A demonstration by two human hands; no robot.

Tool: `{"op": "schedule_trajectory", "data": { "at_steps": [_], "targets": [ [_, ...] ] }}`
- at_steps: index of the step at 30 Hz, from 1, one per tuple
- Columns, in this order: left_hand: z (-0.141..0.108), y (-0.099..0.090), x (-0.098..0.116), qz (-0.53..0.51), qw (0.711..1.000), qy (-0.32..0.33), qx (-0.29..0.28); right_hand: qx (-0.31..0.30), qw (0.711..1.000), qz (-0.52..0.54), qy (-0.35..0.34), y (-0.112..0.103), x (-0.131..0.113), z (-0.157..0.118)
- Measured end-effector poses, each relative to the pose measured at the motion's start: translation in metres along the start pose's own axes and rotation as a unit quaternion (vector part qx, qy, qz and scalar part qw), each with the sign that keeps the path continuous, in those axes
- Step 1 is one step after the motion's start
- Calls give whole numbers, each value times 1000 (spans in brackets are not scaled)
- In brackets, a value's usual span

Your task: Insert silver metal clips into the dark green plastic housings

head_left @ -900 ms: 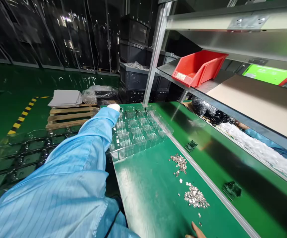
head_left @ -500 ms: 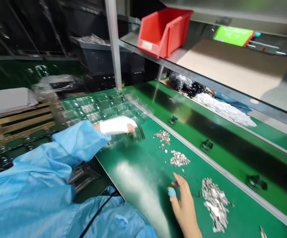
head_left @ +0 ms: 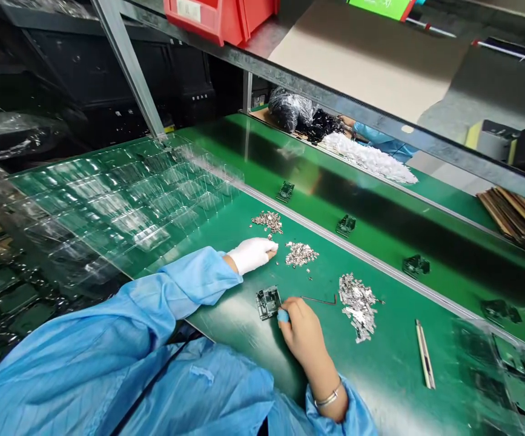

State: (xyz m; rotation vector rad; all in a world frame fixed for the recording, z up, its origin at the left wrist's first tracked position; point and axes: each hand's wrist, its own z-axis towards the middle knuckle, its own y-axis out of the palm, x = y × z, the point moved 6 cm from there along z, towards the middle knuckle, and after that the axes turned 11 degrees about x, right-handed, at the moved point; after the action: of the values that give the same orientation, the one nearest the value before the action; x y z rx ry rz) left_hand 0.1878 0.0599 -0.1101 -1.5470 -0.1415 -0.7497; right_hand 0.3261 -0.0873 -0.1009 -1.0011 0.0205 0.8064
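Observation:
A small dark square module with a see-through frame (head_left: 268, 303) is on the green worktop (head_left: 244, 363). My right hand (head_left: 303, 330) has it pinched at its right edge; a blue finger cot covers one fingertip. My left hand (head_left: 252, 255), in a white fingerless glove, is closed beside two piles of small metal pieces, the farther pile (head_left: 267, 221) and the nearer pile (head_left: 301, 254). Whatever its fingertips hold is hidden. An L-shaped hex key (head_left: 321, 300) lies just beyond my right hand. To its right is a heap of flat silver pieces (head_left: 357, 306).
Clear plastic trays (head_left: 153, 200) cover the left end of the worktop. Beyond a metal rail, several dark modules (head_left: 346, 225) sit on a green strip. A cutter knife (head_left: 424, 354) and another tray (head_left: 511, 369) lie right. A shelf with a red bin (head_left: 226, 18) hangs above; another person's sleeve (head_left: 384, 140) shows behind.
My left hand has come from the trays to the small metal piles. The dark module now lies before me, and my right hand has closed on its edge. The view has turned right.

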Motion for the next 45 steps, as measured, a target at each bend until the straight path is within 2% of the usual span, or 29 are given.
{"op": "schedule_trajectory", "data": {
  "at_steps": [2,5,9,12,15,20,25,31,34,38,42,45],
  "targets": [
    [6,1,-2,31,999,20,13,-2,1000,-13,22,3,-1,-2],
    [10,14,-2,53,997,53,-5,-9,999,-14,37,4,-4,-1],
    [8,36,3,57,995,81,-26,4,998,3,62,-6,2,4],
    [9,43,11,55,995,87,-16,13,995,17,95,-14,12,9],
    [17,34,11,57,995,75,17,23,992,27,118,-20,24,10],
    [35,11,-7,102,992,49,59,61,977,39,199,-25,46,3],
    [37,7,-11,94,993,37,67,57,971,58,225,-23,53,0],
    [33,1,-20,23,996,-3,84,56,967,59,241,-23,54,1],
    [35,-8,-35,13,994,-34,100,50,968,61,240,-22,55,-1],
    [39,-31,-69,54,984,-84,149,45,966,59,247,-20,59,-5],
    [39,-37,-103,71,984,-115,116,25,966,65,247,-16,60,-6],
    [38,-33,-114,53,985,-123,104,17,968,59,241,-15,59,-5]
  ]
}}
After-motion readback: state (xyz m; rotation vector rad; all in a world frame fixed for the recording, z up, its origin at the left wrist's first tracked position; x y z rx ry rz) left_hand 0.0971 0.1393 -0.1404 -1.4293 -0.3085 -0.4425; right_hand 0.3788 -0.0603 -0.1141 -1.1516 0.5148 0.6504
